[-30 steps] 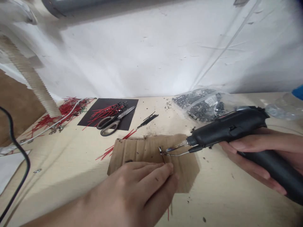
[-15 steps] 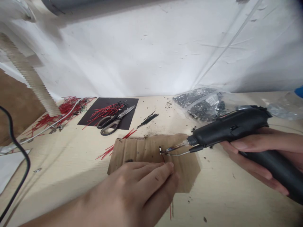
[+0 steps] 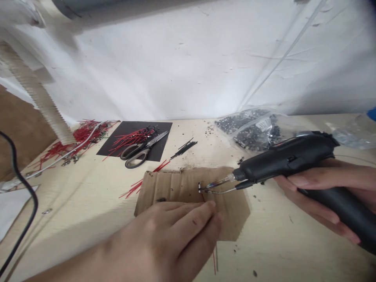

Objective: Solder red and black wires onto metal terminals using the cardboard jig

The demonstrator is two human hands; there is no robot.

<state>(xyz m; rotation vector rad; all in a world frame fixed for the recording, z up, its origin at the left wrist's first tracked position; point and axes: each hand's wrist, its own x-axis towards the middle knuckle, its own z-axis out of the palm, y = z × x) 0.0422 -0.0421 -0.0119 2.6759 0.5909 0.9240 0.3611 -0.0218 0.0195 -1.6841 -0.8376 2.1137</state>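
My right hand [image 3: 320,192] is wrapped around a black soldering gun [image 3: 282,160] coming in from the right. Its metal tip and a thin curved feed tube [image 3: 220,191] meet at a small black-and-silver part [image 3: 199,187] on a piece of cardboard [image 3: 235,219]. Resting on the cardboard's near side, my left hand [image 3: 179,235] has its fingers pressed together over a thin red wire [image 3: 214,263]. The wire shows just above the fingertips, close to the small part, and again below the hand. The fingers hide its middle.
Scissors [image 3: 138,156] and red wires lie on a black sheet [image 3: 102,149]. Dark wires [image 3: 185,149] lie beside it. A plastic bag of small parts [image 3: 252,127] stands by the wall. At left are a red wire heap [image 3: 85,135], ribbed hose [image 3: 38,94] and black cable [image 3: 32,196].
Almost nothing differs. The tip stays at the small part, and the lower end of the red wire has shifted slightly right.
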